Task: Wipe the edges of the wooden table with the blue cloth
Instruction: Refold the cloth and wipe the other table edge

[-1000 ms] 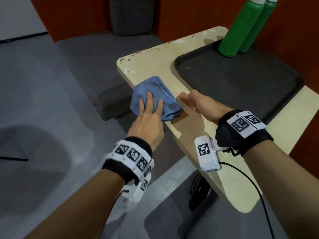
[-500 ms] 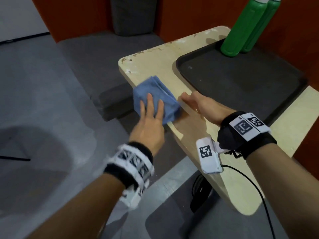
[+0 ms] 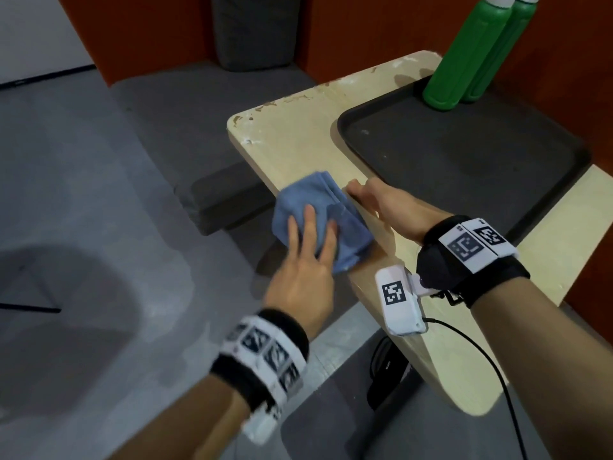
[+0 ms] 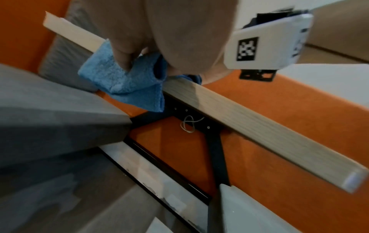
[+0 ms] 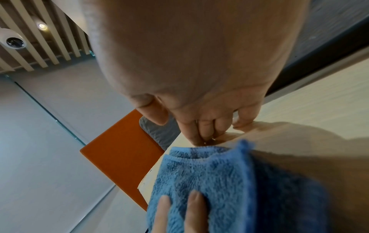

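The blue cloth (image 3: 298,197) is folded over the left edge of the pale wooden table (image 3: 298,141). My left hand (image 3: 310,237) lies on it with straight fingers on top. In the left wrist view the thumb presses the cloth (image 4: 127,85) against the table's side face (image 4: 259,126), and a flap hangs below. My right hand (image 3: 374,200) rests on the tabletop just right of the cloth, fingers curled, tips touching the wood, holding nothing. The right wrist view shows the same curled fingers (image 5: 209,130) beside the cloth (image 5: 209,181), with the left fingers (image 5: 179,209) on it.
A black tray (image 3: 464,161) covers the table's right part, with two green bottles (image 3: 464,51) at its far corner. A grey cushioned bench (image 3: 215,200) sits close under the left edge. A black frame (image 4: 215,149) runs under the table. A cable (image 3: 481,343) hangs from my right wrist.
My left hand has slid the cloth toward me along the table's left edge. My right hand stays in about the same place on the tabletop.
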`<state>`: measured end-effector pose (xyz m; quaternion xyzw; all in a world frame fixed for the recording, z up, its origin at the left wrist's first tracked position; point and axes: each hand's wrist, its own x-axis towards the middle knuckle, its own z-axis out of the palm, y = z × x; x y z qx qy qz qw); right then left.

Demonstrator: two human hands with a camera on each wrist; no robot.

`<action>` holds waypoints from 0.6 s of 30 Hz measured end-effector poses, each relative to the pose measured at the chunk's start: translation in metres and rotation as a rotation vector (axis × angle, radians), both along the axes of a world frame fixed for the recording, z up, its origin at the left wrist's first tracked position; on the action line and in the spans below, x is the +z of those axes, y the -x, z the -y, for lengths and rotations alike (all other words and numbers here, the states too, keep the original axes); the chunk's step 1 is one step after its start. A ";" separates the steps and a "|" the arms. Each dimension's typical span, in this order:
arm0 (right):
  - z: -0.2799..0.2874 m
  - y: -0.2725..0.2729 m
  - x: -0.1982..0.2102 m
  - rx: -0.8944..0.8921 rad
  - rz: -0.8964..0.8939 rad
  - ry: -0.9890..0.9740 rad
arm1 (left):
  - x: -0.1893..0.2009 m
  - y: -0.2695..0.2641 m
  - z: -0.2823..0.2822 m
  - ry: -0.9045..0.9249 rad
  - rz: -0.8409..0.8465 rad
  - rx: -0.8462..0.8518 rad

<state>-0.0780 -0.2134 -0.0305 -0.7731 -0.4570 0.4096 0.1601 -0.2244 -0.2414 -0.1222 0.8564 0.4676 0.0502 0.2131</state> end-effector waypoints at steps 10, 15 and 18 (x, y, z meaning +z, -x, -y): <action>0.005 -0.006 -0.002 0.017 -0.027 0.044 | 0.004 0.028 -0.105 0.016 -0.046 0.182; 0.001 -0.004 -0.002 0.023 -0.018 0.036 | -0.001 0.011 -0.054 -0.003 -0.004 0.147; 0.001 0.000 0.003 0.034 0.000 0.040 | -0.007 0.005 -0.019 0.012 0.028 0.058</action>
